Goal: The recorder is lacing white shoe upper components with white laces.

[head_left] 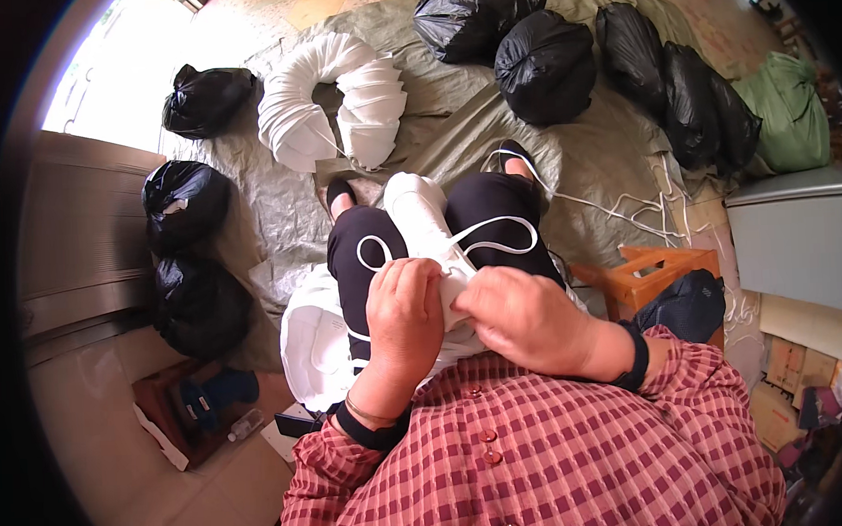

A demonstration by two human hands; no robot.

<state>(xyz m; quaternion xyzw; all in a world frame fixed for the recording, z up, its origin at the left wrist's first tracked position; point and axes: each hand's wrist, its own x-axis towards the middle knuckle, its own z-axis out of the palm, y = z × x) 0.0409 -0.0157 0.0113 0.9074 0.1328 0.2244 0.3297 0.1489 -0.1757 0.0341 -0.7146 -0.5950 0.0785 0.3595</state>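
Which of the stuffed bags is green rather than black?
The green bag at the far right, next to the row of black bags; its colour sets it apart.

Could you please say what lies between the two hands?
In head view, part of the white shoe upper lies between the left hand and right hand.

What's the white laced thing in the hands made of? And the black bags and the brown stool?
White laced thing: maybe smooth imitation leather or cloth; brightness hides any weave.
Black bags: probably thin, glossy plastic, because they crinkle and shine.
Brown stool: likely wood, maybe varnished, from its warm colour and stiff, straight edges.
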